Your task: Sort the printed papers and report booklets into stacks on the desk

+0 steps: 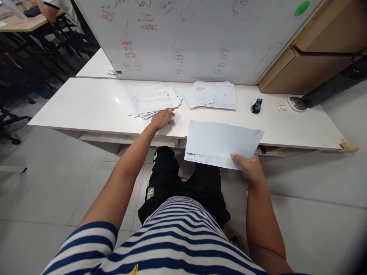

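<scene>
My right hand (252, 168) pinches a white sheet of paper (220, 141) by its lower right corner, thumb on top. Printed lettering runs along the near edge, and a red mark sits at the far right corner. The sheet hangs over the desk's front edge and my lap. At the desk edge, my left hand (162, 119) is curled over a small silver-grey object (172, 120). Most of that object is under the palm, so its kind is unclear. Just beyond the left hand lies a loose pile of printed papers (159, 98).
A second paper pile (213, 95) lies farther right on the white desk (94, 103). Beyond it are a dark blue object (256, 106), white earbuds (281, 107) and a mouse (297, 103). A whiteboard (186, 38) and cardboard boxes (312, 68) stand behind. A person (51, 11) sits at far left.
</scene>
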